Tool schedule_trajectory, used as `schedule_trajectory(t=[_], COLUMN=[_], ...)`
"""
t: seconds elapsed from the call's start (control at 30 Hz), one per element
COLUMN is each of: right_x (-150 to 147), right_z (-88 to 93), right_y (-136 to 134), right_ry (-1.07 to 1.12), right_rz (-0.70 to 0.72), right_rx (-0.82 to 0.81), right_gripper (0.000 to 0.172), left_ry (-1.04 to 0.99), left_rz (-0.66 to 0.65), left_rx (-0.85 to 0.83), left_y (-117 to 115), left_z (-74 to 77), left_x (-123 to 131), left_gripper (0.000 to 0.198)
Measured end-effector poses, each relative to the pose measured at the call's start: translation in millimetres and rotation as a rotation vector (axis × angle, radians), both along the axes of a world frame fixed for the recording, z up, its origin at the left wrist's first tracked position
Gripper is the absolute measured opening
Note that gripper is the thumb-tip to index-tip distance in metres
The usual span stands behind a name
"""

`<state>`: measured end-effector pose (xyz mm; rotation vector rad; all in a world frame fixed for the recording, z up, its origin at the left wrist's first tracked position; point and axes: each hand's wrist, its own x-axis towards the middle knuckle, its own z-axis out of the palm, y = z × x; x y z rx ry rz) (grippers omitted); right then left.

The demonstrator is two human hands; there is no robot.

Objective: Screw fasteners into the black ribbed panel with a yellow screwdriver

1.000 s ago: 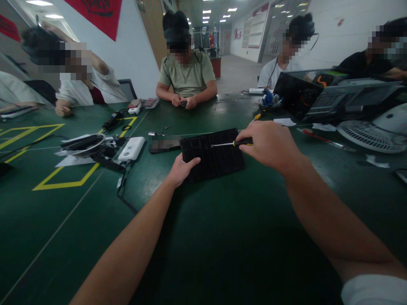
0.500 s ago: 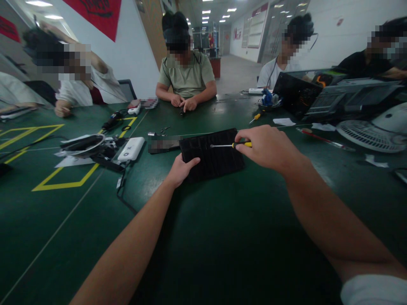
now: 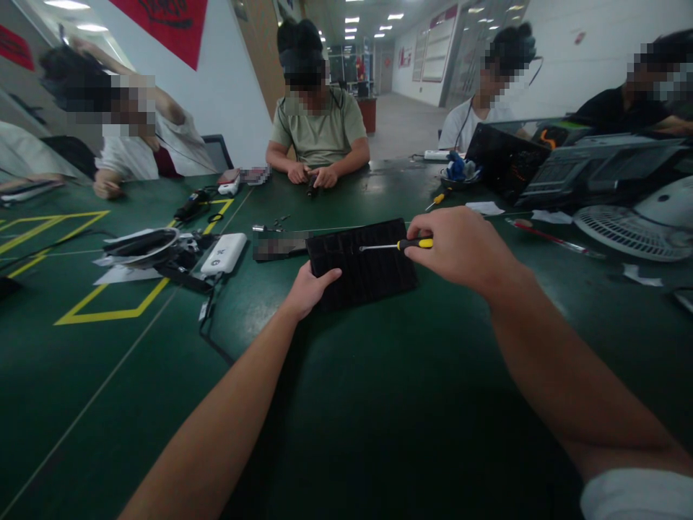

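My left hand (image 3: 310, 290) grips the near left corner of a flat black panel (image 3: 373, 278), its thumb lying on top. The panel is tilted on the table, with ribs or slots across its face that are too dark to make out. Between the fingers and thumb of my right hand (image 3: 460, 249) is the yellow and black handle of a screwdriver (image 3: 380, 248). Its metal shaft points left, the tip at the panel's upper middle. Whether a screw sits under the tip I cannot tell. Just left of the panel lies a dark flat object (image 3: 279, 248), partly blurred out.
A white power bank (image 3: 224, 254) and a round metal-rimmed part (image 3: 144, 245) lie left. Small screws (image 3: 281, 219) are beyond the panel. Right are a second screwdriver (image 3: 436, 200), a computer case (image 3: 600, 170) and a white fan (image 3: 633, 220). A co-worker (image 3: 319, 130) sits opposite.
My right hand has risen slightly and its fingers have shifted around the screwdriver handle. The screwdriver tip and my left hand on the panel stay almost where they were.
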<state>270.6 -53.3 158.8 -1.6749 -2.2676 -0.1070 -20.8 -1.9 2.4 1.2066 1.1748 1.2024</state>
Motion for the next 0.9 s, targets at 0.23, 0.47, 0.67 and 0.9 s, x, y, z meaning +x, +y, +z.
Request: schedule_trajectory(t=[0.23,0.47,0.67,0.9], right_x=[-2.4,-2.2,-2.6,-2.8], right_z=[-4.5,-4.5,-4.6,-5.7], right_y=[2.4,2.9,1.9,1.4], right_ry=[0.015,0.006,-0.01,-0.038], right_rz=[-0.019,-0.019,-0.045,-0.039], right_rx=[-0.008,-0.016,-0.066,-0.03], right_gripper=[0.022,0.024,0.021,0.023], left_ry=[0.012,0.019,-0.009,-0.005], left_rz=[0.018,0.02,0.013,0.014], left_rx=[-0.006,0.014,0.008,0.006], left_y=[-1.5,-0.4,1.1,1.1], left_z=[1.6,0.3,-2.1,-1.4], left_x=[1.6,1.0,-0.2,-0.7], left_gripper=[0.057,0.057,0.056,0.056])
